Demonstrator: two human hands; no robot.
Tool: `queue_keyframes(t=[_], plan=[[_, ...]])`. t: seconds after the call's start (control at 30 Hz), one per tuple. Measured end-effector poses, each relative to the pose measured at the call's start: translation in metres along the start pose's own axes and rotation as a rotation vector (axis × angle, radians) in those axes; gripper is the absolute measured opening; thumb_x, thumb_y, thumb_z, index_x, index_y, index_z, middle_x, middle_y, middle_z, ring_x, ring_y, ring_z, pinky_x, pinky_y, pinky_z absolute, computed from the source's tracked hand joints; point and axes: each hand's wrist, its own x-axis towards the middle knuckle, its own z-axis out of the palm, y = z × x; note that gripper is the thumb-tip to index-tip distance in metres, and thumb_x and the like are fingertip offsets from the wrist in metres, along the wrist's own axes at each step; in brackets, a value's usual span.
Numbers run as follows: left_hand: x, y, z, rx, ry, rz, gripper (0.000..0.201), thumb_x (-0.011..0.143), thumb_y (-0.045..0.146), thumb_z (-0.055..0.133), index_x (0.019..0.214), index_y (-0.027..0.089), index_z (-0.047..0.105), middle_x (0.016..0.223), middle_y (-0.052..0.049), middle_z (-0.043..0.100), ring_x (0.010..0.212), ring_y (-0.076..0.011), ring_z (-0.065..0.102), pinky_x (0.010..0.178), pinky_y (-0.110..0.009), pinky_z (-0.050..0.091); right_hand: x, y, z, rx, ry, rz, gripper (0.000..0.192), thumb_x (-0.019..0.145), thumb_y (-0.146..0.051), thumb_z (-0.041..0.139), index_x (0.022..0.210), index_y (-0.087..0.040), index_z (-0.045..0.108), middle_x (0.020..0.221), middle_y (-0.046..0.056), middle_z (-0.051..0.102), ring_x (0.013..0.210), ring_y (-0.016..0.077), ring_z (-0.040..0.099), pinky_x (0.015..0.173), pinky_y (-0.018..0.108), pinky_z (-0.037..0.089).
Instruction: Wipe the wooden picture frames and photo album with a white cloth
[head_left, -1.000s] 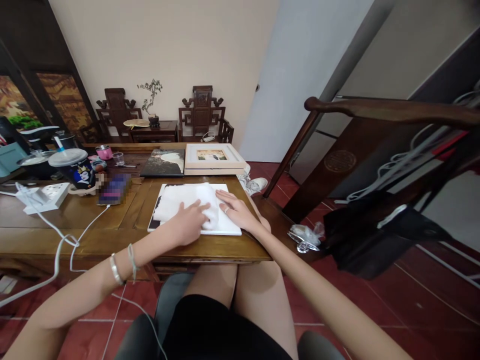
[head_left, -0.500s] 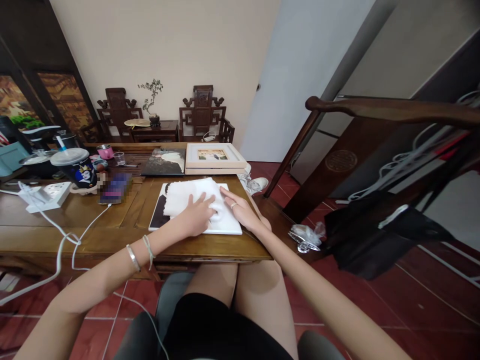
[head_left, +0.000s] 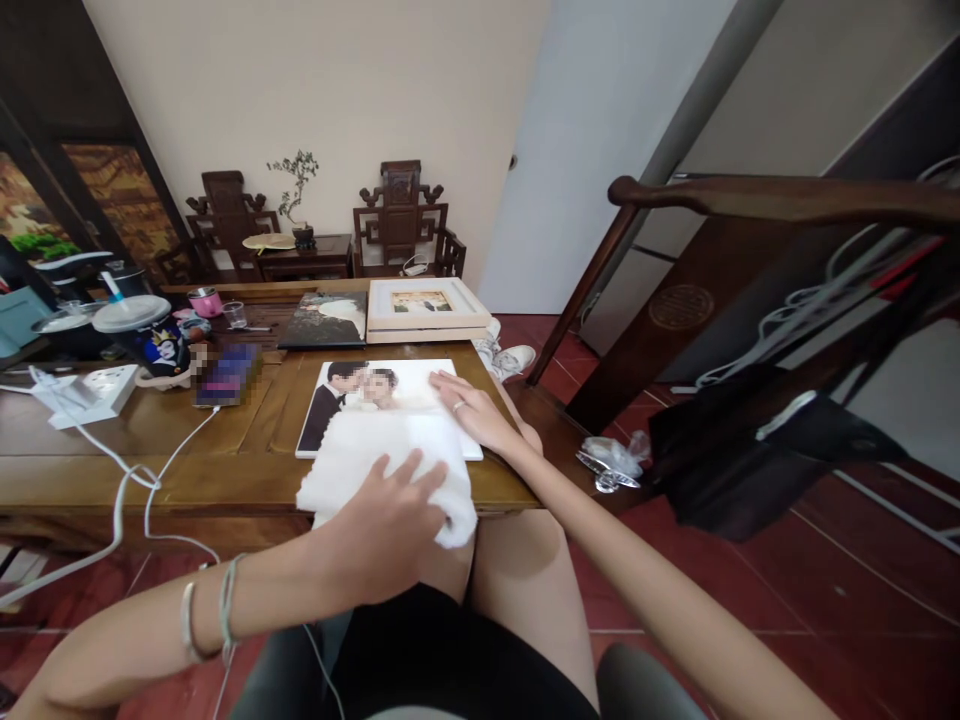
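Note:
On the table in front of me lies a white-edged photo panel (head_left: 319, 425) showing a couple in wedding clothes. A white fluffy cloth (head_left: 349, 455) covers its lower part and drapes past the table's front edge. My left hand (head_left: 390, 525) is on top of the cloth and holds it, fingers spread, with the cloth curling up near the thumb side. My right hand (head_left: 480, 415) lies flat on the panel's right side, fingers stretched out, a ring on one finger. It holds nothing.
Behind the panel are a pale framed picture (head_left: 476, 322) and a dark photo panel (head_left: 311, 325). Left stand a lidded cup (head_left: 154, 345), a phone (head_left: 225, 375), a power strip (head_left: 94, 395) and white cables. A wooden chair (head_left: 720, 210) with a black bag stands right.
My left hand has pulled the cloth toward me, down over the panel's front edge, uncovering the couple in the photo. My right hand has stayed nearly in place on the panel.

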Motion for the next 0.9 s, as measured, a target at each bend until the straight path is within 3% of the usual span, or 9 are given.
queue_keyframes(t=[0.1,0.2,0.3,0.37,0.5,0.67,0.8,0.9], plan=[[0.006,-0.021,-0.008,-0.017,-0.055,-0.108,0.037,0.083,0.009,0.046,0.108,0.017,0.071,0.149,-0.014,0.049,0.133,-0.0358,0.05,0.099,-0.048,0.05,0.001,0.003,0.002,-0.079,-0.037,-0.088,0.042,0.089,-0.039,0.061,0.128,-0.024,0.068,0.143,0.008,0.056,0.141,0.0261,0.041,0.121,0.049,0.026],[0.031,-0.065,-0.01,-0.022,-0.028,-0.222,0.037,0.083,0.008,0.043,0.106,0.017,0.071,0.134,-0.014,0.061,0.112,-0.0283,0.065,0.089,-0.038,0.053,0.002,0.006,0.003,-0.094,-0.025,-0.09,0.042,0.088,-0.032,0.061,0.129,-0.025,0.067,0.144,0.006,0.055,0.141,0.0256,0.041,0.121,0.049,0.027],[0.065,-0.111,-0.011,-0.115,-0.004,-0.186,0.036,0.079,0.006,0.043,0.099,0.017,0.071,0.111,-0.01,0.072,0.099,-0.0228,0.067,0.086,-0.031,0.051,0.003,0.007,0.004,-0.096,-0.02,-0.089,0.043,0.087,-0.03,0.062,0.129,-0.025,0.067,0.144,0.006,0.056,0.141,0.026,0.041,0.12,0.05,0.027],[0.088,-0.131,-0.015,-0.192,-0.003,-0.153,0.033,0.076,0.006,0.043,0.092,0.014,0.071,0.099,-0.01,0.073,0.09,-0.0221,0.066,0.083,-0.03,0.05,0.002,0.007,0.004,-0.093,-0.017,-0.097,0.043,0.087,-0.03,0.062,0.129,-0.024,0.067,0.144,0.008,0.056,0.141,0.0262,0.042,0.12,0.05,0.028],[0.131,-0.135,-0.02,-0.326,0.168,-0.102,0.031,0.074,0.007,0.042,0.088,0.012,0.069,0.093,-0.01,0.072,0.086,-0.0215,0.062,0.082,-0.03,0.047,0.001,0.005,0.002,-0.087,-0.016,-0.117,0.044,0.087,-0.033,0.062,0.13,-0.024,0.067,0.144,0.007,0.056,0.139,0.0266,0.044,0.12,0.048,0.029],[0.161,-0.122,-0.016,-0.362,0.148,-0.043,0.021,0.071,0.01,0.045,0.072,0.015,0.066,0.08,-0.005,0.07,0.076,-0.0187,0.058,0.074,-0.028,0.045,0.001,0.004,0.0,-0.112,-0.037,-0.093,0.046,0.086,-0.037,0.062,0.13,-0.025,0.067,0.14,0.007,0.06,0.134,0.0288,0.05,0.117,0.049,0.034],[0.146,-0.133,-0.009,-0.402,0.179,-0.172,0.027,0.069,0.008,0.045,0.08,0.014,0.069,0.082,-0.006,0.072,0.075,-0.0189,0.061,0.073,-0.027,0.045,0.0,0.004,0.0,-0.107,-0.036,-0.112,0.046,0.088,-0.035,0.06,0.131,-0.021,0.066,0.142,0.009,0.057,0.136,0.0274,0.048,0.118,0.048,0.031],[0.117,-0.148,-0.004,-0.412,0.11,-0.275,0.028,0.071,0.006,0.042,0.078,0.013,0.068,0.068,-0.006,0.069,0.064,-0.0171,0.06,0.069,-0.026,0.047,0.0,0.005,0.001,-0.079,-0.04,-0.097,0.045,0.087,-0.035,0.062,0.13,-0.024,0.066,0.142,0.007,0.057,0.138,0.0266,0.046,0.12,0.049,0.029]])
